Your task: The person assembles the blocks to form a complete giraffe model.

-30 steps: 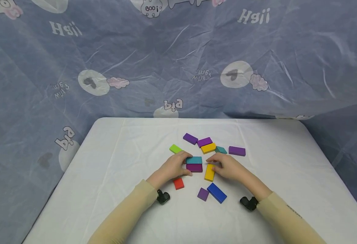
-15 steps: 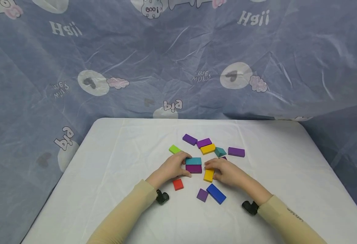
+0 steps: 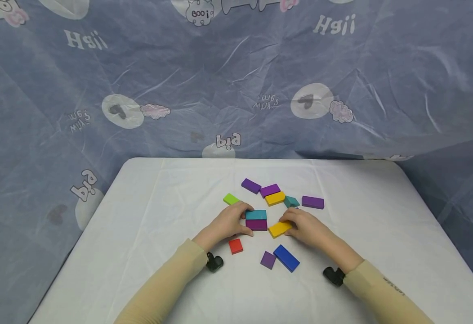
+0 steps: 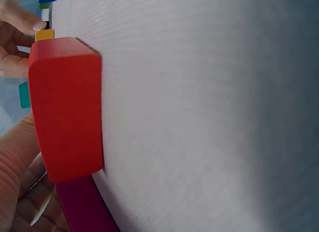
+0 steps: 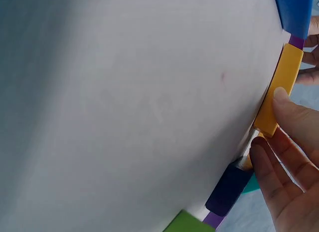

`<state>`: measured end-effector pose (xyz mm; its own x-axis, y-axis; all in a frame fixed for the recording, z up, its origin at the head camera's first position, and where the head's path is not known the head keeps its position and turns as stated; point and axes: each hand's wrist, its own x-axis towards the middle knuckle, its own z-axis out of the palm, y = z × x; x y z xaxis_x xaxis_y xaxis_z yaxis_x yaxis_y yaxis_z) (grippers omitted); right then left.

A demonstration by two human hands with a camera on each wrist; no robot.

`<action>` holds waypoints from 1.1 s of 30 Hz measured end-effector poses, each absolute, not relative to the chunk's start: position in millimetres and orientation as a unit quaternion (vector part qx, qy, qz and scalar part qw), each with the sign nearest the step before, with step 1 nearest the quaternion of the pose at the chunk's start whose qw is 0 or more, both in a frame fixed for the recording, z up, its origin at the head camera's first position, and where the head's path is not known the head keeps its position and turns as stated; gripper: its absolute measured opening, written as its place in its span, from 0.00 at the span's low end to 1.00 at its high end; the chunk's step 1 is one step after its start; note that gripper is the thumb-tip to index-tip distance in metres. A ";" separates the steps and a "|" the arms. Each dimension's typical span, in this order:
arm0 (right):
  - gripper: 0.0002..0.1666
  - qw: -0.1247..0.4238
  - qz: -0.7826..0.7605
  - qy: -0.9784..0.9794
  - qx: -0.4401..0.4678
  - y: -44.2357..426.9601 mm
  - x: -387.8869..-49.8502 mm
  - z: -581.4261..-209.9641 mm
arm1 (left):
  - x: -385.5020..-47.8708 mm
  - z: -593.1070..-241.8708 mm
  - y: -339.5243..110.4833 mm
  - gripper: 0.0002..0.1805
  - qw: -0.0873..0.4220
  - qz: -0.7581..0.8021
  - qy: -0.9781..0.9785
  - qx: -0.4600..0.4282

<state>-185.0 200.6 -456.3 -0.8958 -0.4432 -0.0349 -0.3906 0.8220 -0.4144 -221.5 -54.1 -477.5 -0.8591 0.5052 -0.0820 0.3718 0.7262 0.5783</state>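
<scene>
Pinching the nearer yellow block (image 3: 278, 230) between thumb and fingers, the right hand (image 3: 303, 227) is holding it aslant, its free end pointing leftward. The left hand (image 3: 231, 221) is curving round the adjoining turquoise block (image 3: 256, 214) and magenta block (image 3: 256, 225); how firmly, I cannot tell. Good handling is probably calling for a light pinch, steady left fingers and clearance from the blue block (image 3: 287, 258) lying near-left of the right hand.

On the table (image 3: 159, 202), the central pair of blocks (image 3: 256, 224) was between the left hand (image 3: 229, 223) and the side block (image 3: 278, 230), which was in the right hand (image 3: 308, 227). One front block (image 3: 235, 246) lay before the left hand, one back block (image 3: 230, 199) behind. Two neighbouring blocks (image 3: 287, 258) lay before the side block, and a rear row (image 3: 275, 198) behind the pair.
</scene>
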 end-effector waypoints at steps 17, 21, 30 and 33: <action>0.20 0.026 -0.207 0.967 -0.146 192.9 -199.7 -459.9 | -221.4 -476.3 -53.4 0.37 0.121 0.288 0.919 0.242; 0.20 0.024 -0.206 0.967 -0.151 190.4 -202.0 -459.0 | -221.5 -476.0 -53.3 0.37 0.121 0.288 0.919 0.241; 0.19 0.022 -0.205 0.965 -0.163 188.8 -202.5 -457.7 | -221.8 -476.8 -53.7 0.37 0.119 0.290 0.918 0.244; 0.19 0.016 -0.205 0.964 -0.167 188.9 -202.5 -458.8 | -222.0 -477.4 -53.7 0.37 0.121 0.291 0.917 0.245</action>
<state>-202.5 188.9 -458.8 -0.9438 -0.3286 0.0366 -0.3151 0.8605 -0.4004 -222.0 -53.7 -477.4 -0.8511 0.5191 -0.0788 0.3785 0.7106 0.5931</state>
